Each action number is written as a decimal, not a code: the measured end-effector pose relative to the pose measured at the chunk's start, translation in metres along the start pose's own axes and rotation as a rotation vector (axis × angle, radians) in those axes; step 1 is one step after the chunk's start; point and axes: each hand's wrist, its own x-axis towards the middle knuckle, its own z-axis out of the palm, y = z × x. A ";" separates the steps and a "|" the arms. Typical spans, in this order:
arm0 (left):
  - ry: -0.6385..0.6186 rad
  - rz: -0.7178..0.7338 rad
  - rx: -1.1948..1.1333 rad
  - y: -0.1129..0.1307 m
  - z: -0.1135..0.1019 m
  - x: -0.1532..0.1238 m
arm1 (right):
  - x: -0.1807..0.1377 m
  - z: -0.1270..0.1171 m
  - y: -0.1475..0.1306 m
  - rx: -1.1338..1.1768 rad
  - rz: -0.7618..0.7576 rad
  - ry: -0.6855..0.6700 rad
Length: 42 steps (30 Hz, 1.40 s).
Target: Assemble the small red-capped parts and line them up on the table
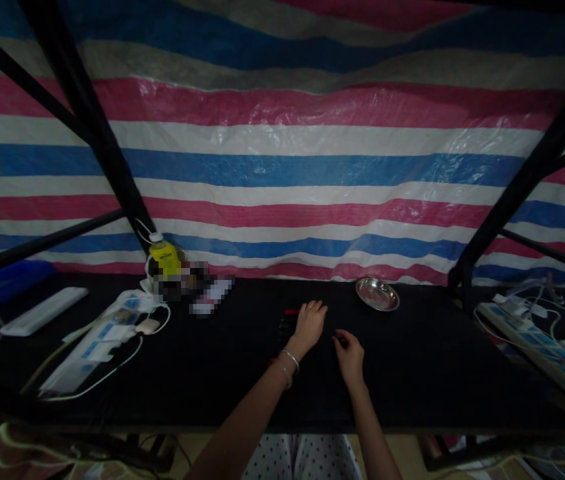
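Observation:
My left hand (310, 325) lies palm down over the black table (242, 373), its fingers stretched out and slightly apart. Beside it, partly covered by the hand, a thin red object (291, 311) rests on the table. A row of small dark pieces (285, 328) with faint highlights lies just below that, too dim to name. To the right, my right hand (351, 357) is curled, thumb and forefinger tips brought together. Whatever is between those tips, if anything, is too small to make out. A round shiny metal dish (377, 295) stands beyond my right hand, touched by neither hand.
Power strips with white cables lie at the left (95, 347) and right (542, 333). A yellow bottle (165, 258) and a blurred phone-like object (212, 295) are at the back left. Black frame posts (107, 147) flank the table before a striped sheet (312, 170).

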 end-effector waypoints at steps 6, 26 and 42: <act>-0.108 -0.007 0.060 0.010 0.022 0.014 | 0.001 -0.004 0.001 0.070 0.031 0.089; 0.317 -0.148 -0.696 0.036 0.046 -0.049 | 0.004 -0.008 -0.003 0.310 0.093 0.017; 0.616 -0.307 -0.811 0.020 0.013 -0.072 | 0.020 0.013 -0.058 0.720 0.241 -0.433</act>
